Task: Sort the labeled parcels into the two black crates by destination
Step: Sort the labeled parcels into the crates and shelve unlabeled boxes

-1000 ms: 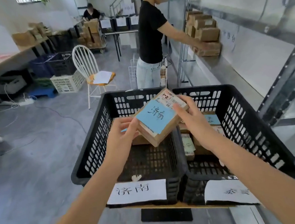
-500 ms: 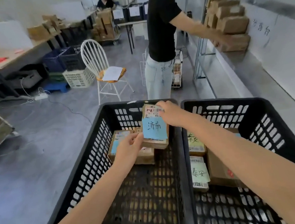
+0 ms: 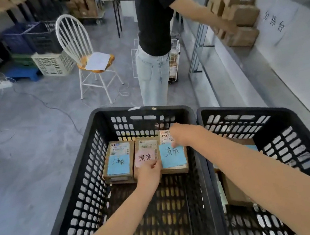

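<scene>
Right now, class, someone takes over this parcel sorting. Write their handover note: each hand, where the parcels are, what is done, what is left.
Left hand: touches the near edge of the rightmost parcel; grip unclear.
Right hand: grips that parcel's far end.
Left crate: rightmost parcel lies flat at the far wall, in a row with a pink-note parcel and a blue-note parcel.
Right crate: other parcels, partly hidden by the right arm.
Done: this parcel is placed.
Left: let go and fetch the next one; how many remain is not visible.
</scene>
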{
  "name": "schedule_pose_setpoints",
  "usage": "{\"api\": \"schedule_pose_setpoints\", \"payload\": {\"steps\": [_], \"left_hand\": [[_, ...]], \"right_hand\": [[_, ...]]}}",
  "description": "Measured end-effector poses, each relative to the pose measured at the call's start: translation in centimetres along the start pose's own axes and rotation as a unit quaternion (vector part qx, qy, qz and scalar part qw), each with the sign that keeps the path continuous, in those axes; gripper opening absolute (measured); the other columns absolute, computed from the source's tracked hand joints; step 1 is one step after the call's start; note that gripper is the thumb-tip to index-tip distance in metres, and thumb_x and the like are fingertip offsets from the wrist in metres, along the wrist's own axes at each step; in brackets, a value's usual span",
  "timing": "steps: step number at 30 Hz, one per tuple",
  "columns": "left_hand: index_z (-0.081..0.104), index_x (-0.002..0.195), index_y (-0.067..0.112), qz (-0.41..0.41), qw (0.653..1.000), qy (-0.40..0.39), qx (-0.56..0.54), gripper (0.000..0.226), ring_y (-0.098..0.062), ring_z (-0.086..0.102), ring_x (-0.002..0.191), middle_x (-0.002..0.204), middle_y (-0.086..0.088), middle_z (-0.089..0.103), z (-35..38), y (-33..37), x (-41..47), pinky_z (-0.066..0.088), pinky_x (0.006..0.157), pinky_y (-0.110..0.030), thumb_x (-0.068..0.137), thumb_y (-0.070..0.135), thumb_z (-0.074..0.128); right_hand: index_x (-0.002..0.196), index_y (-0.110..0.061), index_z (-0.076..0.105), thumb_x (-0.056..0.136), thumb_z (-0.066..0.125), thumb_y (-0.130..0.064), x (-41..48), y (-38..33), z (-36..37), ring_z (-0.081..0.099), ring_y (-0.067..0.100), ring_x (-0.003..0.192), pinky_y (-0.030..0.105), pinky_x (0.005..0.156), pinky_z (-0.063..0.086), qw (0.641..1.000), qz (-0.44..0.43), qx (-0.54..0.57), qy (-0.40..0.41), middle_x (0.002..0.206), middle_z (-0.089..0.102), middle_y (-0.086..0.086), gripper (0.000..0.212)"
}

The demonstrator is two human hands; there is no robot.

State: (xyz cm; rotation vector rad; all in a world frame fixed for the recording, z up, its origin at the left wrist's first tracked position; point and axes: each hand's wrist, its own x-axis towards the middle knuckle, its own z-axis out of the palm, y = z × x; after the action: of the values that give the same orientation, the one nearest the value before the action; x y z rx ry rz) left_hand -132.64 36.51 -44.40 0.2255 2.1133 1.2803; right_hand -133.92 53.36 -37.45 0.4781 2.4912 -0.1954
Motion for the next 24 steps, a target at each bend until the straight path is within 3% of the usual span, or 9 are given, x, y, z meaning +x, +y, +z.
{"api": "schedule_pose_setpoints", "payload": {"steps": [4,7,11,15,18,20,22,24], "left_hand": [[0.067,0.121,0.013,-0.016,1.000,-0.011,-0.020,0.030,-0.016,0.061,0.109,0.119,-0.001,0.067,-0.2,-0.3,1.5,0.050,0.082,-0.023,0.102,0.027,0.049],[0.067,0.123,0.015,-0.017,0.999,-0.026,-0.036,0.030,-0.017,0.062,0.110,0.121,-0.001,0.068,-0.5,-0.6,2.0,0.055,0.091,-0.032,0.100,0.028,0.051],[0.064,0.125,0.016,-0.004,0.999,-0.037,-0.024,0.031,-0.014,0.062,0.107,0.118,0.001,0.067,-0.7,-0.9,2.3,0.049,0.077,-0.017,0.099,0.031,0.053],[0.063,0.124,0.016,-0.012,0.998,-0.058,0.011,0.038,-0.017,0.064,0.103,0.114,0.000,0.068,-1.2,-1.2,3.5,0.052,0.083,-0.027,0.098,0.041,0.051],[0.062,0.125,0.016,-0.005,0.995,-0.081,0.052,0.038,-0.009,0.065,0.089,0.116,0.000,0.068,-1.7,-1.0,4.4,0.046,0.063,-0.015,0.101,0.040,0.046],[0.061,0.126,0.015,0.006,0.993,-0.092,0.069,0.037,-0.008,0.064,0.089,0.120,-0.001,0.067,-1.8,-1.0,4.7,0.040,0.056,-0.011,0.103,0.037,0.043],[0.061,0.127,0.016,0.026,0.990,-0.096,0.098,0.036,-0.010,0.062,0.098,0.124,0.000,0.065,-1.9,-1.2,4.7,0.040,0.061,-0.011,0.102,0.037,0.045],[0.060,0.130,0.016,0.055,0.986,-0.096,0.126,0.036,-0.013,0.059,0.109,0.127,0.000,0.063,-1.8,-1.5,4.6,0.042,0.076,-0.013,0.100,0.034,0.050]], "right_hand": [[0.135,0.002,0.046,0.092,0.067,-0.024,1.8,-0.9,0.0,0.063,0.027,0.106,0.032,0.082,0.050,0.999,0.008,-0.035,-0.002,0.129,0.055,0.015,0.055],[0.130,-0.001,0.052,0.091,0.069,-0.023,3.3,-0.7,-0.3,0.061,0.026,0.110,0.033,0.091,0.052,0.999,0.007,-0.048,-0.024,0.128,0.058,0.013,0.047],[0.132,-0.006,0.048,0.085,0.076,-0.024,3.2,-0.3,-0.9,0.055,0.025,0.116,0.033,0.095,0.048,0.998,0.026,-0.043,-0.033,0.130,0.054,0.010,0.057],[0.130,-0.004,0.051,0.080,0.080,-0.021,3.7,-1.0,-1.4,0.060,0.026,0.111,0.032,0.090,0.049,0.996,0.064,-0.046,-0.046,0.126,0.059,0.010,0.060],[0.129,-0.002,0.052,0.083,0.077,-0.015,5.1,-1.8,-0.6,0.062,0.025,0.105,0.034,0.090,0.052,0.995,0.084,-0.043,-0.044,0.124,0.060,0.011,0.053],[0.135,0.000,0.046,0.086,0.072,-0.010,5.7,-2.3,0.3,0.060,0.028,0.111,0.035,0.092,0.051,0.994,0.096,-0.039,-0.032,0.129,0.057,0.014,0.056],[0.140,0.001,0.042,0.087,0.070,-0.006,6.3,-2.4,0.9,0.059,0.029,0.114,0.035,0.094,0.050,0.994,0.098,-0.041,-0.032,0.131,0.054,0.015,0.061],[0.138,0.000,0.045,0.084,0.073,-0.006,6.6,-1.9,1.5,0.060,0.027,0.114,0.033,0.094,0.050,0.993,0.096,-0.040,-0.054,0.131,0.055,0.013,0.061]]}}
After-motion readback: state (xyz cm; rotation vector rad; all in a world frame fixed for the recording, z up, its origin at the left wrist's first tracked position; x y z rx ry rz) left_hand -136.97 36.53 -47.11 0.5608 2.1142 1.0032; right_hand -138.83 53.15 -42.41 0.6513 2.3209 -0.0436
